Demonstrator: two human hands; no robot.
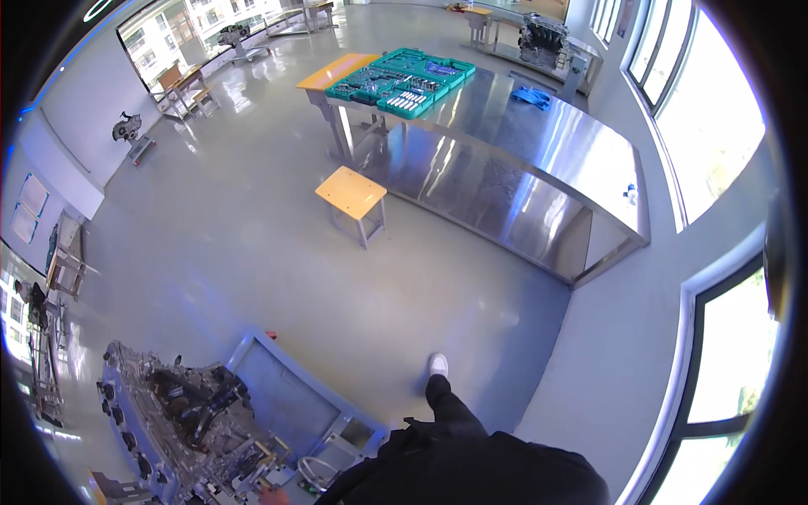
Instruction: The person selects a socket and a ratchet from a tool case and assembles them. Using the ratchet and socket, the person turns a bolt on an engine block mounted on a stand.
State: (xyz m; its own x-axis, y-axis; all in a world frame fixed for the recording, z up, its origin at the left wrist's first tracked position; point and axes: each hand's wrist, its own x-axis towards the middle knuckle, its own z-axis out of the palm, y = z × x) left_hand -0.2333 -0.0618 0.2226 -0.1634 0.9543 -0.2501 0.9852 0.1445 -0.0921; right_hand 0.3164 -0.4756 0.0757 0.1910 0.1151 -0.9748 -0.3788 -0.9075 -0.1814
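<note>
At the lower edge, a small part of my left hand (273, 497) shows beside the engine (189, 412). Its fingers are mostly hidden, so what they touch cannot be made out. The engine is a large grey metal block with dark parts on top. It sits at the lower left by a blue-grey tray (282, 391) with raised edges. A pale round handwheel (318, 473) is close to my hand, at the near end of the tray. My right hand is out of sight; only my dark sleeve and clothing fill the bottom.
Ahead, a steel workbench (555, 156) carries an open green tool case (402, 82) and blue gloves (532, 97). A wooden-topped stool (352, 193) stands before it. Windows (724, 93) line the right wall. Another engine (543, 40) stands far back, and a smaller one (126, 127) at left.
</note>
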